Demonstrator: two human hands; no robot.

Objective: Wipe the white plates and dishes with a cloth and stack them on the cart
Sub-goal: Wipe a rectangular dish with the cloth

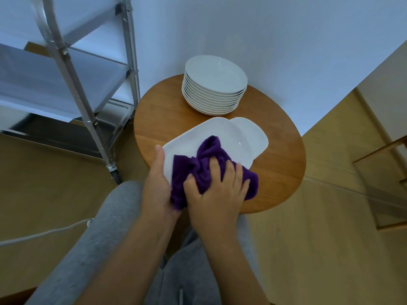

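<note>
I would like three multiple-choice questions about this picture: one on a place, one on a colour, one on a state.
1. Where does the stack of round plates stand?
A. on the cart
B. on the round table, at its far side
C. on the floor

2. What colour is the cloth?
A. purple
B. yellow
C. white

3. What does the left hand do?
A. hangs idle
B. holds the rectangular dish by its edge
C. lifts the stack

Answers: 1 B, the stack sits on the wooden top. 2 A, the cloth under the right hand is purple. 3 B, its thumb lies over the dish's rim.
</note>
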